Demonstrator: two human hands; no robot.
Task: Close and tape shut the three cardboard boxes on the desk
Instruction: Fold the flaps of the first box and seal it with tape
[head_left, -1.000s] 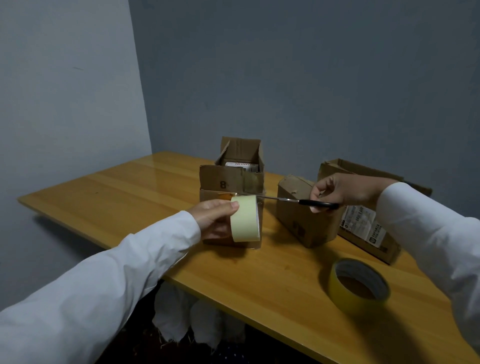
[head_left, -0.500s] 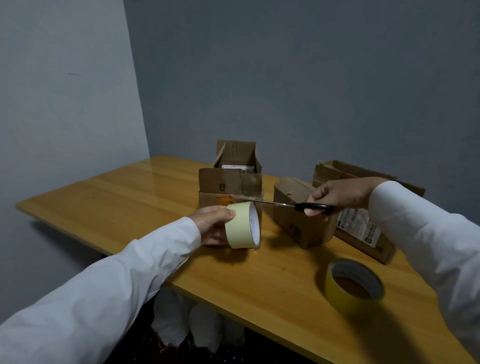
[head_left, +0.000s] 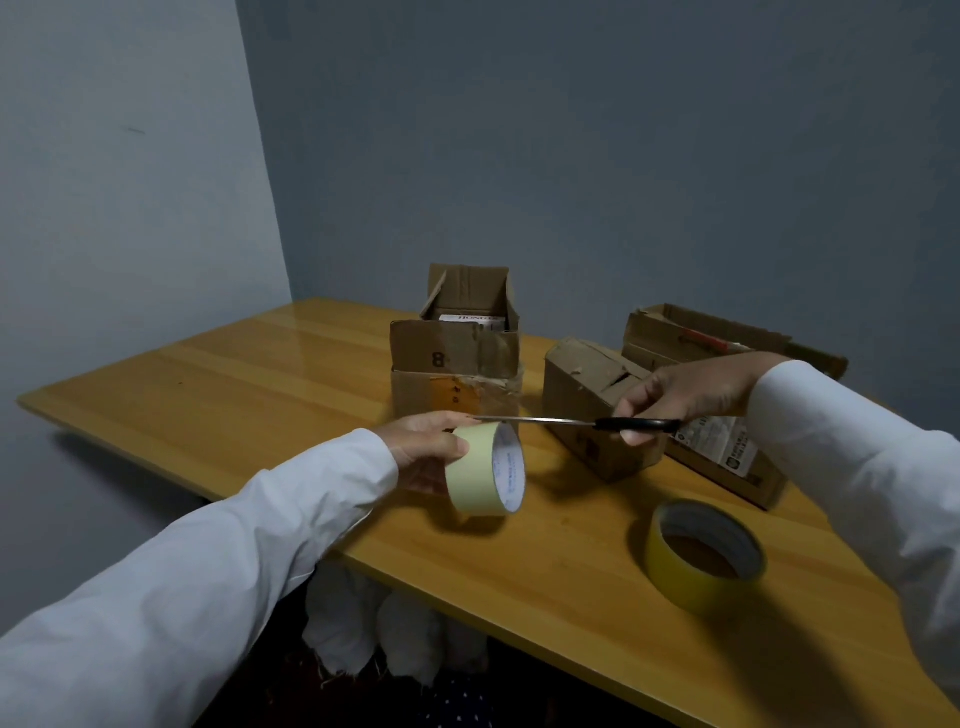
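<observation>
The left hand grasps a pale yellow tape roll at six o'clock of the open brown cardboard box. The right hand clenches black-handled scissors, blade tip pointing toward nine o'clock, touching the roll's top.

On the desk we see three boxes at the far side: the tall open box leftmost, the small box right of it, the long box farthest right. Near us, our left hand holds one tape roll before the tall box, scissors in our right hand reach above it, and a second tape roll lies near right
</observation>
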